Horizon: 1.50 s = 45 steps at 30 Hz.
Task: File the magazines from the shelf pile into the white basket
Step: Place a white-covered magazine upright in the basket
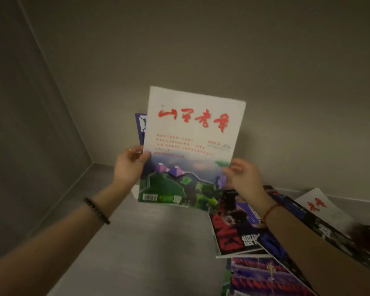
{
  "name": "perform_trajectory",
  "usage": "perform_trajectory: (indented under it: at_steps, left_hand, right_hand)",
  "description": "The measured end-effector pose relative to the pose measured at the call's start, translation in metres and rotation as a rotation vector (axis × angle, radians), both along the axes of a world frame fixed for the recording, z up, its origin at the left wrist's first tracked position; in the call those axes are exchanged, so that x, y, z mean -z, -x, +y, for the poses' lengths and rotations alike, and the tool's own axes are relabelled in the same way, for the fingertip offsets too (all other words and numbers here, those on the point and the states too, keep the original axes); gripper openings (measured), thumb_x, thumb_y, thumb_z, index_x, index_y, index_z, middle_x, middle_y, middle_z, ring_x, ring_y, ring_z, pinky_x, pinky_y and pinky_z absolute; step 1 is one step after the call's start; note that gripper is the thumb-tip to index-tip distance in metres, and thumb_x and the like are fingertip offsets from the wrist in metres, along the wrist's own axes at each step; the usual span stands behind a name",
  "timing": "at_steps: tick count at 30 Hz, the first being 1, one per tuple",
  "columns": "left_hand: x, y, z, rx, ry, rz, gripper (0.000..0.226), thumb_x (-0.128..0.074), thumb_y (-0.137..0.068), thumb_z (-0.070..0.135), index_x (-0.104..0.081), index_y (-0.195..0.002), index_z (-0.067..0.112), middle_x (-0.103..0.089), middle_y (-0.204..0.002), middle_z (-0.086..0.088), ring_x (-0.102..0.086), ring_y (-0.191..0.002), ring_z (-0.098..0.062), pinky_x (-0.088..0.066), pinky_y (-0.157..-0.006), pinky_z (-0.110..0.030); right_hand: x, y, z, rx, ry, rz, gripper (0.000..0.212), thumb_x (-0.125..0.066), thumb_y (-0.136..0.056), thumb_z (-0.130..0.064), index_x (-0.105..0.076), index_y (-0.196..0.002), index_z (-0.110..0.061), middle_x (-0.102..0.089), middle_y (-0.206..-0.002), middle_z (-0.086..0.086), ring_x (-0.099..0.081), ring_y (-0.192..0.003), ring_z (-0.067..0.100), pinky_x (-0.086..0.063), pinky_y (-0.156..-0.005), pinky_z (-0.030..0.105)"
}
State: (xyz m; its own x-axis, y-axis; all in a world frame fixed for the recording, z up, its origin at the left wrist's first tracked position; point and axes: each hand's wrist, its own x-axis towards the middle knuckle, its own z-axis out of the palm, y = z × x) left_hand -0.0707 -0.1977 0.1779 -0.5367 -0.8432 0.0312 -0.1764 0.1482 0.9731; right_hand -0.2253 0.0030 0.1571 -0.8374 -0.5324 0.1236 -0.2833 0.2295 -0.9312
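Holding white magazine (192, 133), magazine pile (241, 231) alongside

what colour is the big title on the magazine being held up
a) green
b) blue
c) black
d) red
d: the held magazine has a white upper cover with large red brush lettering across it; the left hand grips its left edge.

Grey shelf (158, 242), walls at left and back; pile of magazines (265, 242) fanned out on its right side; black-and-red magazine (233, 233) uppermost; white red-titled magazine (321, 207) at back right; red-flag magazine (265, 276) nearest, partly under the others.
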Motion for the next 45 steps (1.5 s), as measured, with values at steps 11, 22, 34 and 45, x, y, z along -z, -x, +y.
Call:
perform_trajectory:
  at_steps: [11,22,34,45]
  left_hand:
    - [0.034,0.048,-0.125,-0.062,-0.041,-0.049,0.028,-0.057,-0.086,0.013,-0.063,-0.110,0.000,-0.066,-0.114,-0.018,-0.064,-0.098,-0.031,-0.053,-0.084,-0.039]
    - [0.100,0.083,-0.156,-0.110,-0.142,-0.196,0.028,-0.061,-0.084,0.018,-0.061,-0.108,0.005,-0.065,-0.117,-0.014,-0.061,-0.103,-0.030,-0.050,-0.088,-0.039]
    - [0.092,0.058,-0.107,-0.103,-0.128,-0.058,0.046,-0.064,-0.080,0.010,-0.045,-0.122,0.009,-0.054,-0.129,-0.013,-0.057,-0.106,-0.026,-0.045,-0.083,-0.029]
    - [0.093,0.055,0.060,0.253,-0.288,-0.014,0.037,-0.062,-0.083,0.008,-0.050,-0.117,0.002,-0.055,-0.086,0.000,-0.055,-0.071,-0.012,-0.048,-0.063,-0.025]
  right_hand:
    - [0.021,0.033,-0.135,0.183,-0.077,0.047,0.018,-0.050,-0.086,0.002,-0.067,-0.088,0.008,-0.067,-0.082,0.020,-0.060,-0.070,0.028,-0.038,-0.050,0.013]
    - [0.088,0.058,-0.164,0.321,-0.148,-0.090,0.014,-0.057,-0.080,0.003,-0.061,-0.070,0.012,-0.066,-0.085,0.035,-0.050,-0.065,0.018,-0.037,-0.049,0.013]
    - [0.068,0.057,-0.099,0.250,-0.159,-0.094,0.018,-0.060,-0.080,0.002,-0.067,-0.097,0.000,-0.068,-0.086,0.019,-0.066,-0.086,0.037,-0.054,-0.084,0.046]
    - [0.063,0.049,0.105,0.311,-0.313,-0.051,0.025,-0.064,-0.077,0.001,-0.066,-0.102,0.002,-0.069,-0.088,0.020,-0.066,-0.070,0.019,-0.048,-0.056,0.014]
